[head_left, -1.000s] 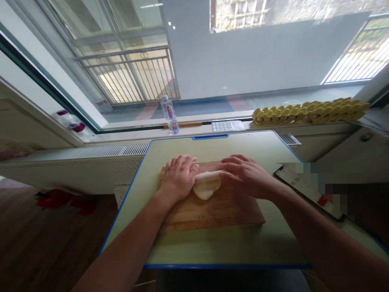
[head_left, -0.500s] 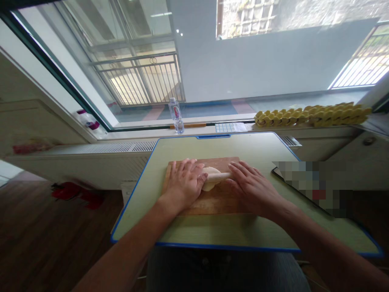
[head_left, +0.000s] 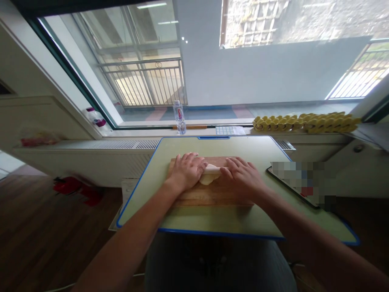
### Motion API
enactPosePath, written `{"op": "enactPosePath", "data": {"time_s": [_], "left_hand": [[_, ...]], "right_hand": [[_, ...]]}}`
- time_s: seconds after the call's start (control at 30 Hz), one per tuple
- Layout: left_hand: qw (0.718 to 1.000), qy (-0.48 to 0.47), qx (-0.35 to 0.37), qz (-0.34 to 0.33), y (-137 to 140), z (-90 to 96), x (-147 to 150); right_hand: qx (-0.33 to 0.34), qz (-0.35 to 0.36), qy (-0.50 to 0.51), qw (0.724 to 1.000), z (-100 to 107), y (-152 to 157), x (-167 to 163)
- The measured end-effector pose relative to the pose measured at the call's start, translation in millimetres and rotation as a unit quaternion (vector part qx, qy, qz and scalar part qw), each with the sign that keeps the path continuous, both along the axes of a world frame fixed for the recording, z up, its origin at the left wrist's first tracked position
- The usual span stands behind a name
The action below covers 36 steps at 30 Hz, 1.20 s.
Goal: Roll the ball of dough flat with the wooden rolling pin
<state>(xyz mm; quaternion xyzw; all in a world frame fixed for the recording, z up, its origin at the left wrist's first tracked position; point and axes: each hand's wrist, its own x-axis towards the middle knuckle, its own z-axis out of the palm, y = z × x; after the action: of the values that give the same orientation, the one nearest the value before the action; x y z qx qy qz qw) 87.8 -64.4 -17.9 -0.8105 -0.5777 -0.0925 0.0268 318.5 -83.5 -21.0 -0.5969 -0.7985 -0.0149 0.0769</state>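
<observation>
A pale wooden rolling pin (head_left: pixel 215 170) lies crosswise over a small flat piece of dough (head_left: pixel 207 179) on a wooden cutting board (head_left: pixel 209 199). My left hand (head_left: pixel 188 172) rests palm down over the pin's left end. At the other end, my right hand (head_left: pixel 243 176) presses on the pin with its fingers reaching forward. Only the middle of the pin shows; both ends are under my hands. Most of the dough in sight lies on the near side of the pin.
The board sits on a pale green table (head_left: pixel 182 221) with a blue rim. On the table's right lies a dark-edged flat object (head_left: pixel 291 187), blurred out. Along the windowsill stand a clear plastic bottle (head_left: pixel 179 118) and a yellow wavy strip (head_left: pixel 304 123). A red object (head_left: pixel 68 185) is on the floor at left.
The rolling pin and both hands have moved forward, away from me, towards the far edge of the dough. My head view has shifted slightly.
</observation>
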Motion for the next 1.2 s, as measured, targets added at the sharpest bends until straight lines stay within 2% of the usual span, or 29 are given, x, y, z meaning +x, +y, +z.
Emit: {"op": "enactPosePath", "data": {"time_s": [0.1,0.17,0.23,0.4,0.5,0.57,0.73,0.8,0.87,1.0,1.1,1.2], "left_hand": [[1.0,-0.002,-0.003,-0.011,-28,-2.3,-1],[1.0,0.001,-0.019,-0.011,-34,-1.6,-1],[0.999,0.0,-0.037,0.0,-27,1.1,0],[0.998,-0.005,-0.058,0.012,17,9.0,5],[0.998,0.004,-0.061,0.006,25,9.7,5],[0.999,0.004,-0.052,0.003,13,7.0,3],[0.999,0.001,0.015,-0.032,-45,-9.4,-4],[0.999,0.003,0.027,-0.03,-54,-13.1,-5],[1.0,0.005,0.012,-0.019,-46,-11.6,-4],[0.999,0.006,-0.043,0.009,1,1.5,0],[0.998,0.005,-0.056,0.015,30,7.3,2],[0.999,0.001,-0.051,0.008,39,4.9,1]], "right_hand": [[0.001,-0.004,0.005,1.0,-13,-26,4],[-0.002,-0.002,0.002,1.0,-17,-34,5],[-0.006,-0.009,0.002,1.0,-16,-30,3],[0.0,-0.03,0.01,1.0,-1,8,-7],[-0.003,-0.03,0.01,0.999,3,15,-9],[-0.005,-0.028,0.009,1.0,-1,4,-7],[0.008,-0.008,0.005,1.0,-22,-43,2],[0.013,-0.003,0.007,1.0,-25,-47,2],[0.0,-0.017,0.004,1.0,-21,-36,-1],[-0.028,-0.041,-0.016,0.999,-2,8,-10],[-0.024,-0.018,-0.044,0.999,9,32,-13],[-0.011,0.011,-0.057,0.998,12,38,-12]]}}
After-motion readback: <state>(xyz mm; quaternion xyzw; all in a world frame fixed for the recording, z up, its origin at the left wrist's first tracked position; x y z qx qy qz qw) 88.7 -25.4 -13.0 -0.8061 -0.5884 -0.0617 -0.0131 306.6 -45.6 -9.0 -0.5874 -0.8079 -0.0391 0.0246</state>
